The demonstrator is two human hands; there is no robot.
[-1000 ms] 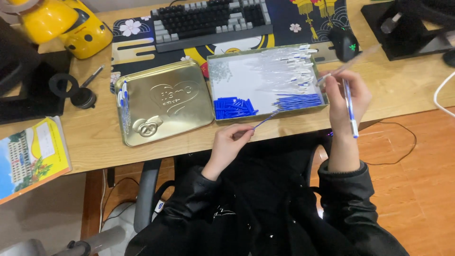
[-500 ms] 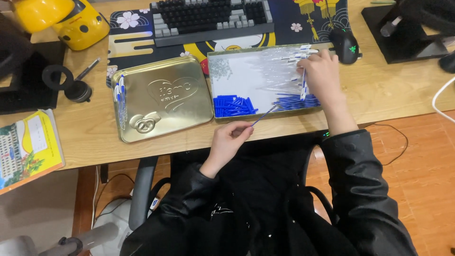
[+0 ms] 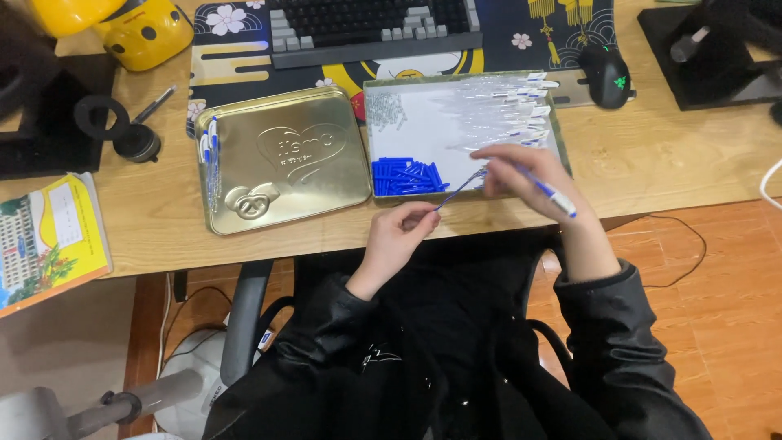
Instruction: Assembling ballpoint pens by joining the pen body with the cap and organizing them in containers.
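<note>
Over tray (image 3: 562,155) — right hand (image 3: 521,173) pulled back, fingers gripping pen (image 3: 547,192); left hand (image 3: 399,232) pinching refill (image 3: 460,186).

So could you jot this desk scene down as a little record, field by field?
Left hand: left hand pinches one end of a thin blue pen refill at the desk edge
Right hand: right hand holds a clear pen barrel with blue tip, meeting the refill's other end
Open tray: shallow metal tin tray with a pile of small blue caps and clear pen barrels
Lid: gold heart-embossed tin lid, finished pens along its left edge
Surface: wooden desk
Behind: black keyboard, black mouse
</note>
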